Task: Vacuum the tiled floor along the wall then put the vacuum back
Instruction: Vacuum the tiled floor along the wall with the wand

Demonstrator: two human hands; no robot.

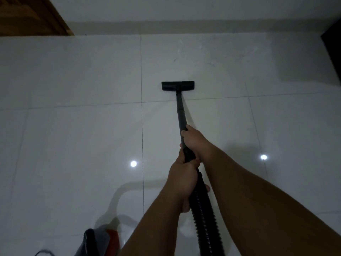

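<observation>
While both hands grip the vacuum's black rigid wand (pixel 180 115), right hand (pixel 193 139) ahead of left hand (pixel 181 177), its flat black floor head (pixel 178 86) rests on the glossy white tiled floor (pixel 83 80) short of the wall's pale skirting (pixel 184 27); vacuuming is under way, and the next stroke probably calls for pushing toward the faint debris (pixel 212 61).

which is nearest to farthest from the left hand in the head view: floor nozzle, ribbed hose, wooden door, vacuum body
From the left hand:
1. ribbed hose, right beside it
2. vacuum body, lower left
3. floor nozzle, ahead
4. wooden door, far top left
</observation>
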